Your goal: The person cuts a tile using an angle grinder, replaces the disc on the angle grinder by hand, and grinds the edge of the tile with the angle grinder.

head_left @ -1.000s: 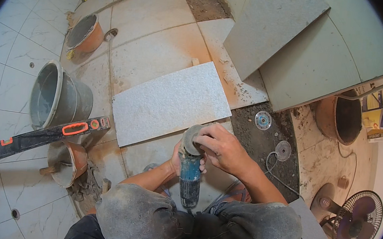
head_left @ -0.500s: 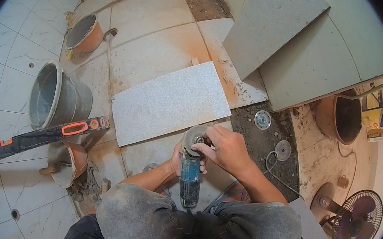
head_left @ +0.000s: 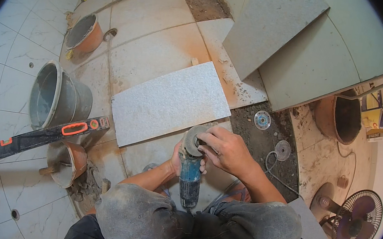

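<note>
Between my knees an angle grinder (head_left: 190, 173) with a blue and black body stands with its head pointing away from me. A round grey disc (head_left: 191, 140) sits on its head. My left hand (head_left: 176, 159) is wrapped round the grinder just below the disc, with fingertips showing on the far side. My right hand (head_left: 225, 151) is closed, thumb and fingers pinching the nut at the disc's centre; the fingers partly hide it. Just beyond both hands lies a light grey textured tile (head_left: 172, 103), flat on the floor.
Buckets (head_left: 73, 101) and a spirit level (head_left: 37, 142) stand at the left. Two loose discs, one blue-centred (head_left: 262, 120) and one grey (head_left: 282, 150), lie on bare ground to the right, near a cord (head_left: 283, 186). A fan (head_left: 357, 223) is at the lower right; another tile (head_left: 275, 27) leans behind.
My right thumb and fingers have shifted round the disc's centre, the thumb now lower and drawn in toward the other fingers. My left hand and the grinder stay in place.
</note>
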### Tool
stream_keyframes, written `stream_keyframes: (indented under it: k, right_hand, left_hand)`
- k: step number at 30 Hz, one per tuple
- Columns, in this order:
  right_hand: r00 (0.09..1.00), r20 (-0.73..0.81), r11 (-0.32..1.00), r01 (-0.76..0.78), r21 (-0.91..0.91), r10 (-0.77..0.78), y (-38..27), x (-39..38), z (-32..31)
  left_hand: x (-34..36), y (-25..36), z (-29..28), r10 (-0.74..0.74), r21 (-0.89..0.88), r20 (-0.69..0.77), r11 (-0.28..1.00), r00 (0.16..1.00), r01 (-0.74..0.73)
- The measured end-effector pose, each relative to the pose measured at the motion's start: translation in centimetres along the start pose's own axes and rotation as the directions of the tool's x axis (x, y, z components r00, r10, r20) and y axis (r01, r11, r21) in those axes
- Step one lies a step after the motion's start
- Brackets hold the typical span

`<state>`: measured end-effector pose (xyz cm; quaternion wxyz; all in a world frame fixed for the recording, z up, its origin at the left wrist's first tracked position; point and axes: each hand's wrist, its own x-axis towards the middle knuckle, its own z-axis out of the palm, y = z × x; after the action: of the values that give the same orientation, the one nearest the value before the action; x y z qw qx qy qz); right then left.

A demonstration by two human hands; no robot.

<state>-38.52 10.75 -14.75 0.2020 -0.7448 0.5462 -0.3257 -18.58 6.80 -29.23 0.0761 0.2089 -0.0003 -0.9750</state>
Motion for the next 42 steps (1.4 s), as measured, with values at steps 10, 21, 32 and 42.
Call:
stream_keyframes:
  k: [10, 21, 32, 42]
  right_hand:
    - [0.994, -0.038, 0.994, -0.106, -0.032, 0.105, -0.6, -0.1, -0.2]
    - [0.985, 0.085, 0.988, -0.155, 0.022, 0.153, 0.0, -0.6, 0.0]
    - [0.998, -0.005, 0.996, -0.061, 0.065, 0.062, -0.1, -0.6, -0.2]
    - [1.000, -0.008, 0.999, 0.030, 0.033, -0.030, -0.1, -0.3, 0.0]
  left_hand:
    - [-0.2, 0.4, 1.1, 0.005, -0.005, -0.001, 1.000, 1.000, -0.005]
    - [-0.1, 0.1, 0.4, 0.006, -0.008, 0.059, 1.000, 0.998, -0.006]
    - [0.0, 0.0, 1.0, -0.003, -0.008, 0.004, 1.000, 1.000, 0.003]
    - [-0.1, 0.1, 0.9, 0.031, 0.026, 0.022, 0.999, 0.999, -0.031]
